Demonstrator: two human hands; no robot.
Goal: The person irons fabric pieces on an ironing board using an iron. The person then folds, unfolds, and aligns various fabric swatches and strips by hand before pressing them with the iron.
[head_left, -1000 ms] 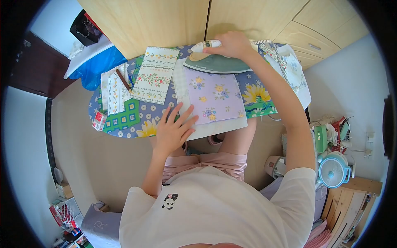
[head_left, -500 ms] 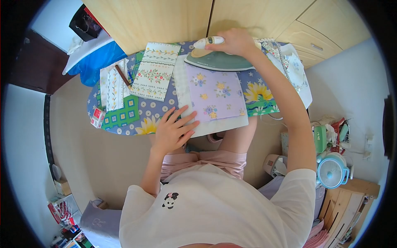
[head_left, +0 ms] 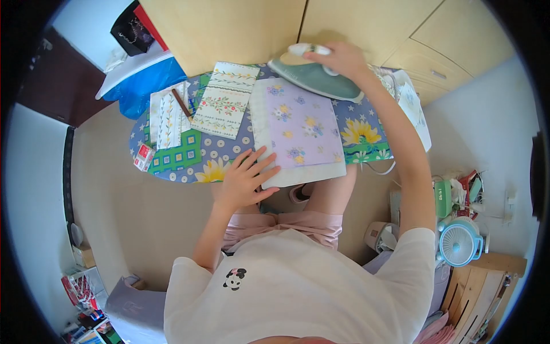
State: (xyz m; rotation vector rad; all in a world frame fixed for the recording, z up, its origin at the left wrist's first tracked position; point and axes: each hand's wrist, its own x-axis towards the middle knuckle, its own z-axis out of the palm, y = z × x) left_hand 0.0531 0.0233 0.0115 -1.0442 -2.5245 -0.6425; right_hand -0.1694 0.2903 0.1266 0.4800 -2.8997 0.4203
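While the iron [head_left: 318,83] is held at the far edge of the lilac floral cloth [head_left: 309,129], the grip of the right hand [head_left: 346,61] is closed around its handle. The cloth is laid on a pale sheet [head_left: 262,127] on the ironing board [head_left: 223,150]; the left hand [head_left: 243,179] is opened out, nothing held, with its fingers spread on the sheet's near left corner. The work is judged to be under way: the exposed face of the cloth appears smooth, but the far edge is partly covered by the iron and cannot be assessed. Whether the iron is set down or raised cannot be told. A floral-striped piece [head_left: 226,102] and smaller white pieces [head_left: 168,123] are placed to the left; whether these are finished cannot be determined
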